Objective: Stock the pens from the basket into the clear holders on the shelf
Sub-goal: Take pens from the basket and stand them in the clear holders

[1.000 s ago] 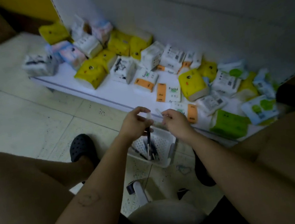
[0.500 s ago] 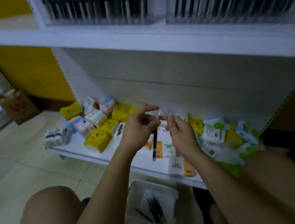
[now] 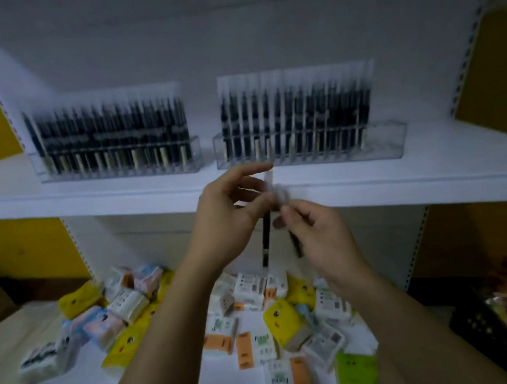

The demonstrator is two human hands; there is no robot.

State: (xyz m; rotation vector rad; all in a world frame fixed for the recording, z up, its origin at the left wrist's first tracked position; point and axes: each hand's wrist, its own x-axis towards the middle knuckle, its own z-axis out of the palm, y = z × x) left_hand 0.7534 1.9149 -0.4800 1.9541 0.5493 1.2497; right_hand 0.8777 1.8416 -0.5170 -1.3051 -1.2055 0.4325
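Two clear holders stand on the white shelf (image 3: 147,190), the left holder (image 3: 115,165) and the right holder (image 3: 311,148), both packed with upright black pens. My left hand (image 3: 232,214) pinches a black pen (image 3: 265,242) that hangs down from my fingers, its clear cap pointing up. Close beside it, my right hand (image 3: 313,232) grips a second black pen (image 3: 295,244). Both hands are raised just below the front edge of the shelf, under the right holder. The basket is out of view.
The lower shelf (image 3: 86,381) carries several small tissue packs (image 3: 283,321) in yellow, white, orange and green. Yellow panels flank the shelving. A dark crate (image 3: 490,331) with colourful packets sits at the lower right.
My view has swung up from the floor basket to the pen shelf. Both hands rose from the basket to shelf height, each carrying a pen.
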